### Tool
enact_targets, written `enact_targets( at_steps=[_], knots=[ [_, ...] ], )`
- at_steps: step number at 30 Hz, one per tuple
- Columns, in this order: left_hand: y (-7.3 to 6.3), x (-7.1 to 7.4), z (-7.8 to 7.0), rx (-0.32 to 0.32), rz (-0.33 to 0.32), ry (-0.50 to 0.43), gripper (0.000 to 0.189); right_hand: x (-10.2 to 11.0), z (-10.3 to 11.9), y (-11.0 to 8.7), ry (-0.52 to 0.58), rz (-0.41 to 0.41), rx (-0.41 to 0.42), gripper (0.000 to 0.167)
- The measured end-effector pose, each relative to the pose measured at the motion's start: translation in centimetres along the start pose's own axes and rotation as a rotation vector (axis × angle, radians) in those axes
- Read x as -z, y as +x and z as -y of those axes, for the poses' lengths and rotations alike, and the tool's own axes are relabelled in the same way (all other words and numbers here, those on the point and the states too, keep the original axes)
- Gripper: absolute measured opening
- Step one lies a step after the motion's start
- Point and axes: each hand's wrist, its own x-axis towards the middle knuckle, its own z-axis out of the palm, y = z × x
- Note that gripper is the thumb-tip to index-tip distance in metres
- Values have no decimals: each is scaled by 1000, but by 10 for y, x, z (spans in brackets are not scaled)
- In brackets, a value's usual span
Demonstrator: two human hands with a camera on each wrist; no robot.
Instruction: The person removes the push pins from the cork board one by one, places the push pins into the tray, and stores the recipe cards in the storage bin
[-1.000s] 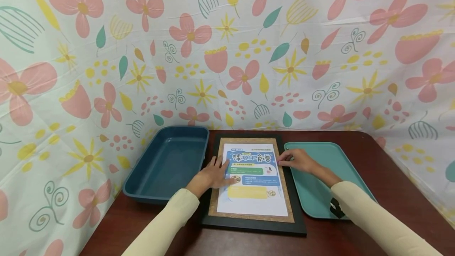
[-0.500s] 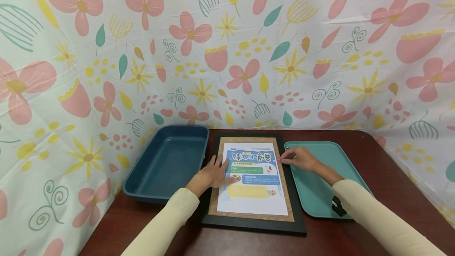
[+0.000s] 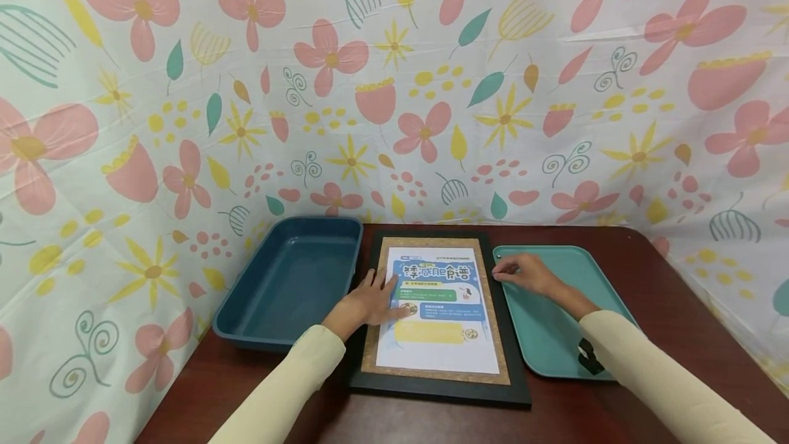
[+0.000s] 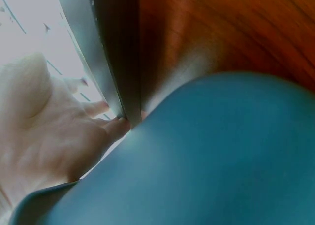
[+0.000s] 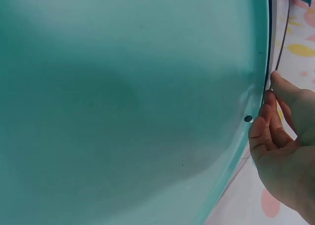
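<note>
A printed sheet [image 3: 431, 358] with colourful panels and large Chinese lettering lies on a cork board [image 3: 368, 362] in a black frame [image 3: 444, 392]. My left hand [image 3: 371, 299] rests with spread fingers across the sheet's left side and the frame. In the left wrist view, the left hand [image 4: 54, 121] reaches over the frame's edge [image 4: 115, 57]. My right hand [image 3: 524, 273] is over the left rim of the green tray [image 3: 564, 321], just right of the frame. Its thumb and curled fingers pinch a small pale thing, mostly hidden, in the right wrist view, too [image 5: 285, 141].
A deep blue tray [image 3: 296, 286] stands left of the board, close to my left wrist. A small dark round piece [image 5: 248, 118] lies near the green tray's rim. Behind the dark red table [image 3: 604, 235] hangs a flowered cloth [image 3: 394, 88].
My right hand has drawn back slightly to the right, from the sheet's right edge to the green tray's rim, fingertips still together. The left hand and the sheet stay put.
</note>
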Motion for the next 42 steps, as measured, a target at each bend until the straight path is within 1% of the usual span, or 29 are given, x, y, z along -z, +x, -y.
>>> enact_targets(
  at_steps=[4, 5, 11, 12, 28, 38, 42],
  knots=[
    [-1, 2, -2, 2, 4, 2, 89, 0, -3, 0, -8, -12, -22, 6],
    [0, 0, -1, -1, -1, 5, 91, 0, -4, 0, -11, -12, -29, 6],
    [2, -1, -1, -3, 1, 19, 91, 2, -10, 1, -23, -10, -62, 8],
    [1, 1, -2, 1, 6, 21, 90, 2, -11, 2, -24, -11, -70, 8],
    [2, -1, -1, -3, -2, 16, 91, 5, -17, 2, -24, -17, -49, 8],
    [4, -1, 0, 9, -4, 0, 92, 4, -18, 0, -27, -24, -73, 8],
    [3, -2, 1, 10, -2, -2, 91, 3, -21, -1, -22, -37, -55, 7]
  ],
)
